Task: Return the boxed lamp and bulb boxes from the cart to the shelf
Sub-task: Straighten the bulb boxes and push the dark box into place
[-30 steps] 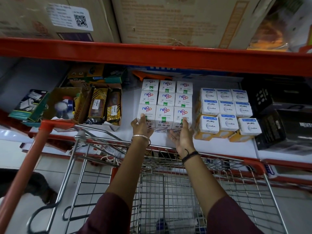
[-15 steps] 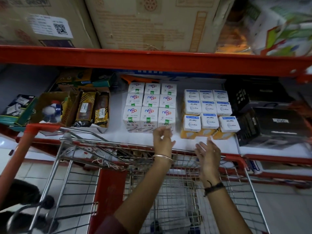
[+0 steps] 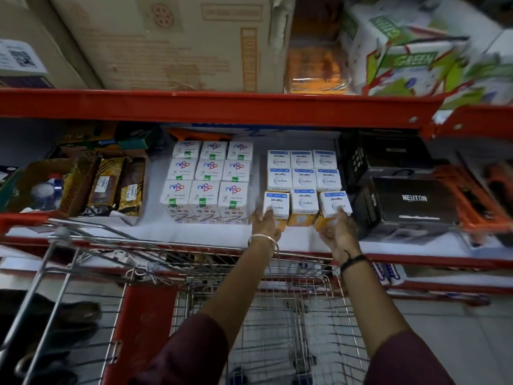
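Item: white-and-yellow bulb boxes (image 3: 302,180), set in a three-by-three block on the white shelf (image 3: 194,234), between the Nippo boxes (image 3: 206,179) and the black Neuton carton (image 3: 405,204). Change noted: a second ago both hands were pressed to the front of the Nippo block; they are now found one block to the right, at the front row of the bulb boxes. The Nippo block is judged squared and finished with; the bulb block is being straightened in turn.

Left hand (image 3: 266,222): forearm raised over the cart (image 3: 155,243), fingers extended against the front left box, bangle at the wrist. Right hand (image 3: 334,230): palm turned inward, fingers laid on the front right box, cord at the wrist. Grip: neither hand is closed round anything; the front row is bracketed by flat, loosely spread fingers, and nothing is lifted.

Cart basket: largely obscured by the arms; no remaining boxes can be made out. Restocking is judged near completion.
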